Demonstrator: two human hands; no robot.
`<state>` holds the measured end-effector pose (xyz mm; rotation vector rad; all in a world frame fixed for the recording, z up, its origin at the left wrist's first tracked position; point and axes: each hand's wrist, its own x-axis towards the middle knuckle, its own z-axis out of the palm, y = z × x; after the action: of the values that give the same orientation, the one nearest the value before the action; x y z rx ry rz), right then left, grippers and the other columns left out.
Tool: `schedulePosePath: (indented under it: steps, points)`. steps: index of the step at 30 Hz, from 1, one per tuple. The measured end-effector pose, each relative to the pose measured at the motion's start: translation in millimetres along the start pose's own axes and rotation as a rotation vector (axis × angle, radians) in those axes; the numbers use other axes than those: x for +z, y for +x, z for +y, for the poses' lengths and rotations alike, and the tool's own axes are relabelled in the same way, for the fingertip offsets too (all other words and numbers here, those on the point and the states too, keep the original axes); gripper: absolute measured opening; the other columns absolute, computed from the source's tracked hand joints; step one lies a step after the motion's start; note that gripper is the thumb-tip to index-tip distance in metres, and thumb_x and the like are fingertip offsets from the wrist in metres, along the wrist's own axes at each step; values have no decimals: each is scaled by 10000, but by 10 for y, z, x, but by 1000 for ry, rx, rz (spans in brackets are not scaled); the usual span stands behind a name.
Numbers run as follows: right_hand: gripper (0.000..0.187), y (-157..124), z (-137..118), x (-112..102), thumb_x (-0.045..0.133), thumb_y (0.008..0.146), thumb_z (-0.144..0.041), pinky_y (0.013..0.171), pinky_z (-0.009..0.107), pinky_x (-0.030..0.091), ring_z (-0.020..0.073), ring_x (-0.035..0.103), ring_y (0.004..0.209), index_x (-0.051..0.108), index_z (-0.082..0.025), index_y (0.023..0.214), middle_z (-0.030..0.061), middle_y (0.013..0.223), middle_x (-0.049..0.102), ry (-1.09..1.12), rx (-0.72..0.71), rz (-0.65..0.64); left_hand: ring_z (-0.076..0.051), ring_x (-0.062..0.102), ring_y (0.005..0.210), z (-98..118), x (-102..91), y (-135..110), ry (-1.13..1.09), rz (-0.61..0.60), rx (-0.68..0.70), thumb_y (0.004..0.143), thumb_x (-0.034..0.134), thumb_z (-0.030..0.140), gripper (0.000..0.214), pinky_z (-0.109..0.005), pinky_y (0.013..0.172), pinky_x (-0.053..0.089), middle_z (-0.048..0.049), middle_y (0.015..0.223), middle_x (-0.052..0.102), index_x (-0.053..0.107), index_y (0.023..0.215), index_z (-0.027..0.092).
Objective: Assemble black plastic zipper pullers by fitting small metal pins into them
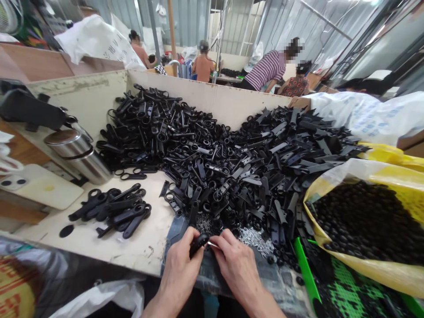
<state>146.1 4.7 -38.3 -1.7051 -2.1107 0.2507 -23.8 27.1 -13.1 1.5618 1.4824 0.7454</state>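
Note:
My left hand (181,265) is closed around a black plastic part (198,242) at the near edge of the worktable (145,247). My right hand (234,260) is pinched on a small metal pin (213,244), its tip touching the black part. Just beyond my hands lies a scatter of small silver pins (255,238). Behind them a large heap of black plastic handle pieces (225,154) fills the middle of the table. A small pile of finished-looking black pieces (115,210) lies to the left of my hands.
A steel flask (79,154) and a white phone (36,185) lie at the left. A yellow bag of small black round parts (367,221) stands at the right, above a green crate (318,278). Several people work at the back.

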Motion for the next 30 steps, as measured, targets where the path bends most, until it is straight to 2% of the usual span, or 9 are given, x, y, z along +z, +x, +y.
schedulePosePath:
  steps: [4,6,9,11,13,18,21,24,30]
  points:
    - [287,-33,-15,-73,474,1056,-257,599,233,461,173,697,701,726,-231,920,39,867,679,108,56,-2,-220,622,716,-47,34,-32,-76,31,-52,896,634,353,143,-288,676,431,28,726,635,537,829,273]
    - [288,-98,21,-97,520,1042,-349,619,246,473,176,669,678,745,-237,903,32,810,688,329,140,15,-228,638,759,-101,44,-86,-161,22,-97,900,641,420,207,-293,694,451,12,773,659,525,823,268]
    - [352,-195,73,-30,662,936,-544,563,260,459,176,611,589,786,-218,886,30,711,710,726,384,-1,-235,655,811,-135,83,-183,-240,-15,-140,886,655,434,217,-300,738,468,-6,830,707,548,828,255]
    - [440,-232,69,66,741,840,-627,560,263,461,182,617,596,797,-191,872,49,720,737,949,527,-10,-233,659,834,-125,112,-230,-256,-35,-138,866,667,397,176,-299,768,472,-1,847,722,575,841,250]
    - [481,-241,29,149,785,783,-651,611,273,484,203,650,667,800,-177,867,69,774,760,1088,581,-15,-224,652,833,-117,128,-252,-255,-53,-129,857,664,373,151,-292,768,472,8,847,708,582,848,248]
    - [493,-180,-88,144,797,754,-670,670,304,493,229,652,735,817,-183,830,89,830,765,1087,535,-51,-202,609,796,-193,105,-250,-241,-46,-86,904,601,376,164,-279,737,466,15,821,638,530,832,246]
    - [535,-137,-121,106,793,740,-696,645,299,472,211,627,687,817,-180,880,88,813,763,1071,575,-89,-196,599,767,-226,72,-250,-219,6,-82,907,594,384,178,-271,710,460,19,798,627,523,821,245]
    - [570,-105,-163,113,788,720,-726,605,275,435,182,585,641,789,-163,808,73,748,734,1075,609,-86,-195,606,732,-205,39,-264,-175,41,-91,901,593,403,191,-265,679,452,26,745,618,544,810,242]
    - [572,-62,-281,99,780,734,-720,580,256,416,157,543,614,761,-150,774,57,714,700,1070,564,-95,-181,612,648,-191,2,-317,-157,55,-79,894,604,424,215,-248,612,453,39,668,616,555,784,246]
